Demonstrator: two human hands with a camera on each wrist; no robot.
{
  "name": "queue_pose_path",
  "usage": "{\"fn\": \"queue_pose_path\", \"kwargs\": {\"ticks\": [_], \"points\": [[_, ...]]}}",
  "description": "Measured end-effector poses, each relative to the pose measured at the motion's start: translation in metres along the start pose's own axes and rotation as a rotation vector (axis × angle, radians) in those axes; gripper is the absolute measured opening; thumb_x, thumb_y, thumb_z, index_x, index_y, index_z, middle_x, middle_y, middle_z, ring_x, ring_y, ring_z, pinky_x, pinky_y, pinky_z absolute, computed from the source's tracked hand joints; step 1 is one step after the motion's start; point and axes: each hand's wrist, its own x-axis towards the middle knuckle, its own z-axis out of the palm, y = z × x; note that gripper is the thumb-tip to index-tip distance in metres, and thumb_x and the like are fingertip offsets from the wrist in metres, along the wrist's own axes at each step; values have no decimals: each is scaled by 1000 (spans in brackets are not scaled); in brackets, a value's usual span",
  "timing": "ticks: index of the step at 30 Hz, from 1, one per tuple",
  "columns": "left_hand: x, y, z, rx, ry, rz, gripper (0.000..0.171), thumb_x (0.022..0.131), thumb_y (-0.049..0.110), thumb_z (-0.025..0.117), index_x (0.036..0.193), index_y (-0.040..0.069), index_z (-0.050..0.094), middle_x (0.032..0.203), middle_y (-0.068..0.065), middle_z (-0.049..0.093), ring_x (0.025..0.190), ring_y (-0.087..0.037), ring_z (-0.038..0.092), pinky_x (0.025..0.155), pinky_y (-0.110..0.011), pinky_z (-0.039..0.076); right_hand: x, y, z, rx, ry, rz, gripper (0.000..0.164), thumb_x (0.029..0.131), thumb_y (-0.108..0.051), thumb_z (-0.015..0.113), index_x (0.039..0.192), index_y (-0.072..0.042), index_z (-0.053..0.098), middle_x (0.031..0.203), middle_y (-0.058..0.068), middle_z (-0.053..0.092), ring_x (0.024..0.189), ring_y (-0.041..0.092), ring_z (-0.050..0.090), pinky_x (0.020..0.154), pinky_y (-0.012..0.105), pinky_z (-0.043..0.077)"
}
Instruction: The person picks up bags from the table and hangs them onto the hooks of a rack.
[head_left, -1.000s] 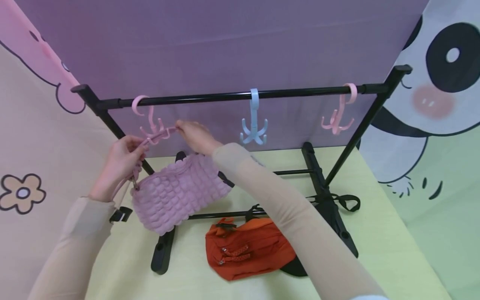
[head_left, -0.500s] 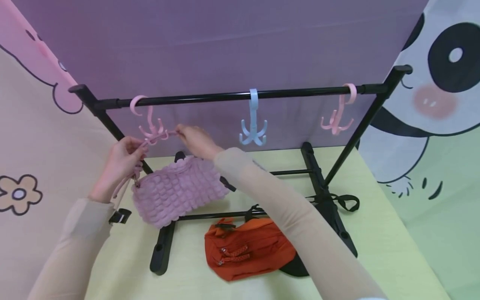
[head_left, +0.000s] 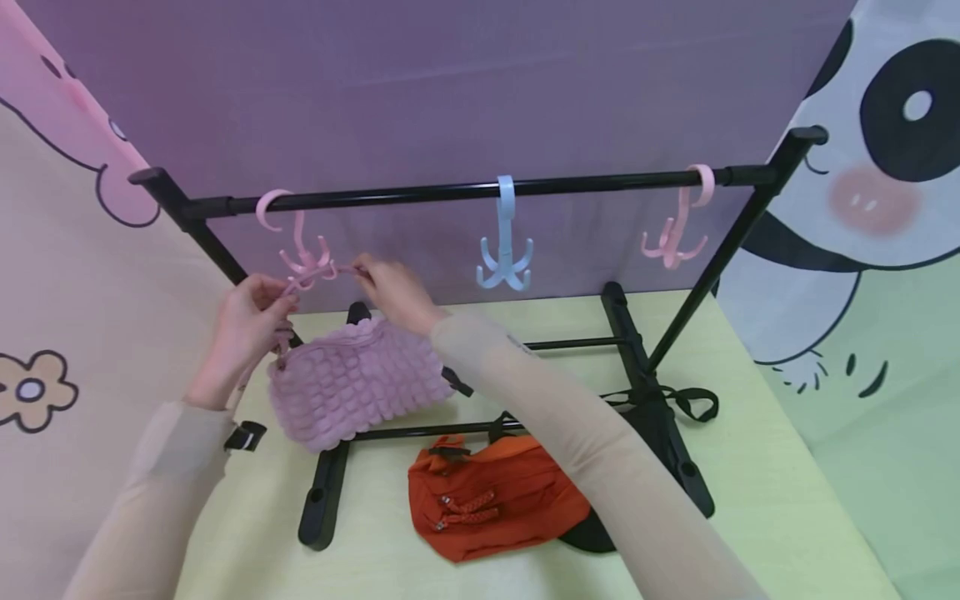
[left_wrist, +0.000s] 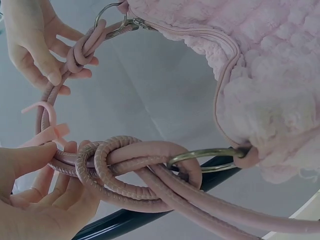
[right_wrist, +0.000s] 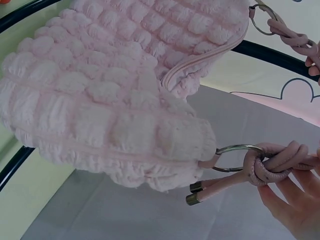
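Note:
A puffy pink handbag (head_left: pixel 356 379) hangs between my two hands by its knotted cord strap (left_wrist: pixel 135 170). My left hand (head_left: pixel 251 325) pinches the left part of the strap between thumb and fingers. The right part is pinched by my right hand (head_left: pixel 397 292). Between the hands, the strap lies against the prongs of a pink hook (head_left: pixel 306 258); whether it sits fully in a prong I cannot tell. Metal rings (left_wrist: pixel 200 160) join the strap to the bag, and in the right wrist view metal-tipped cord ends (right_wrist: pixel 197 192) dangle from a knot.
The pink hook hangs from a black rack bar (head_left: pixel 420 197). Farther right along it hang a blue hook (head_left: pixel 506 250) and another pink hook (head_left: pixel 675 237). An orange bag (head_left: pixel 487 500) with black straps lies on the pale table (head_left: pixel 765 483), partly behind my right forearm.
My right hand has come down slightly, lowering its side of the strap at the hook prongs. The handbag has shifted a little, its lower edge now higher. My left hand has hardly moved.

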Motion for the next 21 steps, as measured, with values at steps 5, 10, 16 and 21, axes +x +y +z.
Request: {"fn": "queue_pose_path", "kwargs": {"ticks": [5, 10, 16, 21], "points": [[-1, -1, 4, -12, 35, 3, 25, 93, 12, 49, 110, -6, 47, 78, 6, 54, 57, -2, 54, 50, -24, 50, -4, 2, 3, 2, 15, -5, 27, 97, -21, 42, 119, -9, 54, 94, 2, 64, 68, 10, 52, 61, 18, 43], [-2, -3, 6, -3, 73, 35, 26, 92, 10, 51, 110, -8, 49, 77, 8, 54, 55, -2, 53, 47, -22, 49, -6, 5, 4, 3, 22, -7, 28, 96, -18, 46, 121, -9, 53, 103, 3, 65, 73, 10, 55, 67, 19, 45], [-5, -2, 10, 14, 141, 63, 26, 92, 8, 48, 113, -7, 49, 95, -12, 56, 58, 0, 54, 51, -18, 50, -10, 9, 2, 77, 1, 7, 33, 95, -15, 49, 127, -7, 49, 102, 4, 62, 80, 11, 54, 74, 19, 46], [-9, -1, 14, 24, 225, 101, 27, 92, 7, 47, 115, -6, 49, 104, -15, 57, 70, 5, 51, 58, -12, 47, -15, 10, -1, 100, -5, 10, 36, 95, -17, 49, 129, -8, 47, 106, 4, 62, 85, 10, 55, 80, 20, 46]]}}
